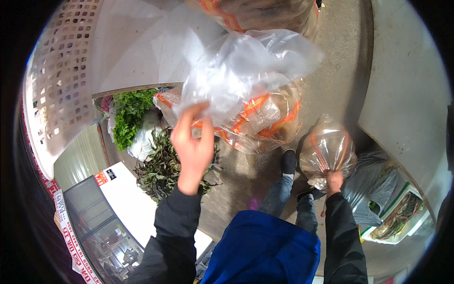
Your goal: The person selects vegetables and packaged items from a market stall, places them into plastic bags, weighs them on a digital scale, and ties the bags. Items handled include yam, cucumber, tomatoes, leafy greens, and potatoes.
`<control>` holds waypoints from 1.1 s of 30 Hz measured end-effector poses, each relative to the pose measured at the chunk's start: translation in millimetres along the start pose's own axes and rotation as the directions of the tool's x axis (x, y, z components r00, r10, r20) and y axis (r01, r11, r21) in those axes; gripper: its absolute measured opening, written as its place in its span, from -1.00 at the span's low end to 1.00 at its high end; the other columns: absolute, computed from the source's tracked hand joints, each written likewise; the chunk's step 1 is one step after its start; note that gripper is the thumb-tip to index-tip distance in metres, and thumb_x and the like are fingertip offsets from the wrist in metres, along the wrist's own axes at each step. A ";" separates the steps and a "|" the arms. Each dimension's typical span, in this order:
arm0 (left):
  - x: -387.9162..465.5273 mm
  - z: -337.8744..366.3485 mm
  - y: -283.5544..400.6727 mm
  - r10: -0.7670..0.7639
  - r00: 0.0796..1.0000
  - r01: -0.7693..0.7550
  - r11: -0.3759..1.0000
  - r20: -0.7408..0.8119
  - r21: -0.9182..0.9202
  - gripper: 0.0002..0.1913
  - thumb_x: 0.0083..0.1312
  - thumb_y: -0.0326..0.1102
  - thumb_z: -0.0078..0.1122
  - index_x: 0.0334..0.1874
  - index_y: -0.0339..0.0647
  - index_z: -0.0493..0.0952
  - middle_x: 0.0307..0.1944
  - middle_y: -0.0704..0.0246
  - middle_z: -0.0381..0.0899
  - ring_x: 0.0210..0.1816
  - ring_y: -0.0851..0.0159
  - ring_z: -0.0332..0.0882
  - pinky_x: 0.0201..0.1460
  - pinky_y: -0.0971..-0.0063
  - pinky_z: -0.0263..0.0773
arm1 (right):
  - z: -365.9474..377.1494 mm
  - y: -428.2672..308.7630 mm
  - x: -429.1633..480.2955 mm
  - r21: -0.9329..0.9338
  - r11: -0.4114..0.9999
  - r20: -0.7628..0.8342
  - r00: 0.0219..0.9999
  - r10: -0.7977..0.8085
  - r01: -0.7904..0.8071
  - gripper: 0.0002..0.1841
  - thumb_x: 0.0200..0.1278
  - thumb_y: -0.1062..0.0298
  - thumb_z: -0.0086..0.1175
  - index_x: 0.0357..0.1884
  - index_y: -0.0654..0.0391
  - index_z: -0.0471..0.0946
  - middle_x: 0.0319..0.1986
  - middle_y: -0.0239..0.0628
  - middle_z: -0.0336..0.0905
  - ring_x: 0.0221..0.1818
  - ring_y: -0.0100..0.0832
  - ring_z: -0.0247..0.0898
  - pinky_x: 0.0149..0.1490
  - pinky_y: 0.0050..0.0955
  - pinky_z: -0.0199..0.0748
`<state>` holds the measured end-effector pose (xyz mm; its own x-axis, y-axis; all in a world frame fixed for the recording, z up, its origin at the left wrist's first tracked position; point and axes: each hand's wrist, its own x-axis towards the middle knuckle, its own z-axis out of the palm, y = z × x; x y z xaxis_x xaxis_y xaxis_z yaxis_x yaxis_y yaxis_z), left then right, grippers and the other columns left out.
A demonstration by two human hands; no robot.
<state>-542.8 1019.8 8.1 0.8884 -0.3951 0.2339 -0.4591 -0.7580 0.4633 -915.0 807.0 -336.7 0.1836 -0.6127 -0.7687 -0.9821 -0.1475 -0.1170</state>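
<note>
My right hand [334, 181] is closed around the gathered neck of a bulging clear plastic bag [328, 143], which hangs beside my legs. Brownish material with orange bands shows through that bag. Ahead of me, my left hand [193, 145] is raised with the fingers bent, blurred by motion. Its fingertips meet the lower edge of a large, loose clear plastic bag [227, 76] that billows out in front. Whether they pinch the film cannot be made out. Under the loose bag lies a brown woven sack with orange stripes [269, 117], partly hidden by clear plastic.
Green leafy vegetables [133, 110] and a dark leafy bunch [159, 170] lie on the floor at left. A white perforated plastic basket [67, 71] stands upper left. Another woven sack [276, 16] is at the top. At right are a grey plastic bag [369, 188] and a foam box [393, 234] of vegetables.
</note>
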 end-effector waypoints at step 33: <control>-9.6 -1.2 41.2 0.033 0.261 0.420 0.896 0.965 -0.144 -0.74 0.30 -0.20 0.13 -0.31 -0.28 0.65 -0.47 0.33 0.66 -0.43 0.38 0.56 -0.26 0.47 0.45 | -7.3 21.8 25.1 0.112 0.985 0.139 0.983 0.119 -0.135 -0.45 -0.14 -0.02 0.40 -0.24 0.30 0.67 -0.14 0.16 0.63 0.03 -0.04 0.57 0.08 -0.22 0.49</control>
<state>-570.2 992.9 26.0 0.2110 -0.6284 -0.7487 -0.0378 -0.7707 0.6361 -931.5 782.8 -354.0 0.0580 -0.5118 -0.8571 -0.9963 0.0245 -0.0820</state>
